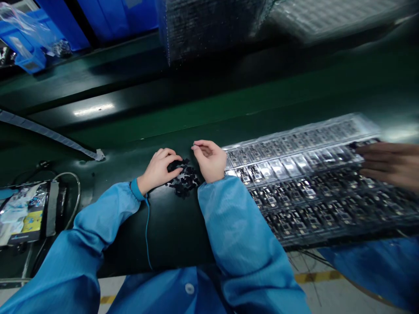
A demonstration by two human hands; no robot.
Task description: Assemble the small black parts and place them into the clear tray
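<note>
Blue smock [170, 292] lies nearest. Beyond it on the table [176, 235], small black pieces [183, 185] sit piled between the left hand [159, 169], its fingers apart at the pile, and the right hand [211, 161], thumb and forefinger together, contents unclear, beside circuit boards [270, 198]. Farther stand blue bins [113, 19].

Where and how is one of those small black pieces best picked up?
Likely by opposite edges, pinched from above at the near side of the jumbled pile of small black pieces: they lie low on the dark green table, and the left hand occupies the left.
</note>
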